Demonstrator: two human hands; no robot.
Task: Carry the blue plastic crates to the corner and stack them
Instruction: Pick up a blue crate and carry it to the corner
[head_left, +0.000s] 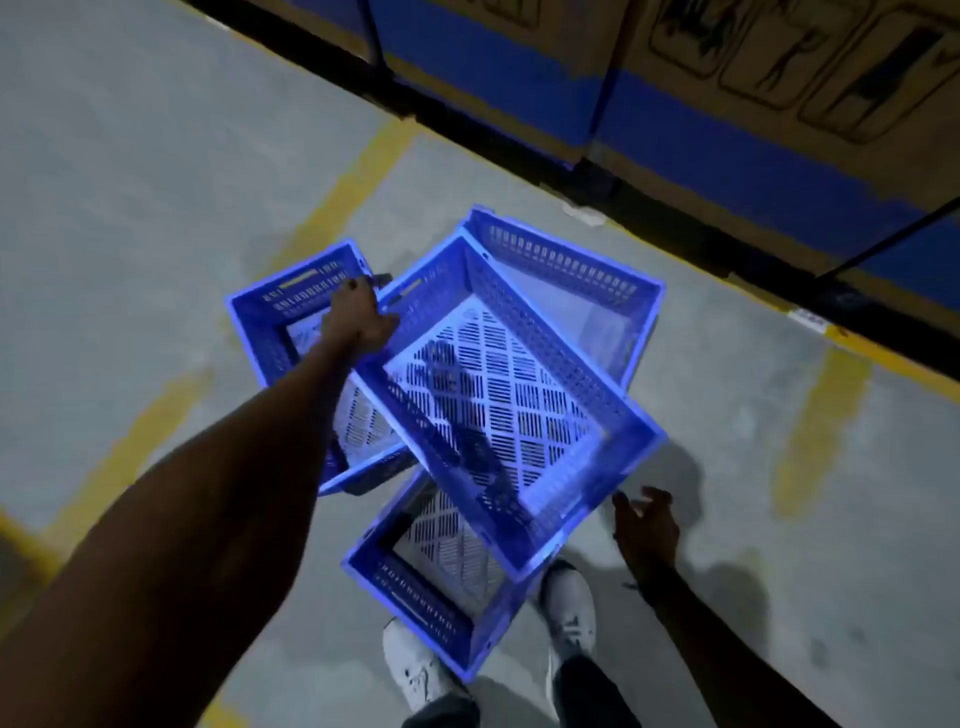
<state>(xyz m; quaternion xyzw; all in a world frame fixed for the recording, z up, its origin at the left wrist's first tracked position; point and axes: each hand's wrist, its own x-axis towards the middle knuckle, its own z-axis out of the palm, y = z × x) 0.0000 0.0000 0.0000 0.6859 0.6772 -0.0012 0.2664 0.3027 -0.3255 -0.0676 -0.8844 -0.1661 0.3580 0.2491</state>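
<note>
Left hand (358, 317) gripping the top blue crate (498, 395) rim, right hand (647, 525) loose-fingered beside it

1. Both of my forearms are bare as far up as the view shows; I see no sleeves or gloves.
2. My left hand (358, 317) and right hand (647, 525) carry no rings or wristband that I can make out in this dim light.
3. On my feet are white lace-up sneakers (569, 608), scuffed with dark marks.
4. Dark trouser legs (587, 686) cover my ankles above the shoes.
</note>
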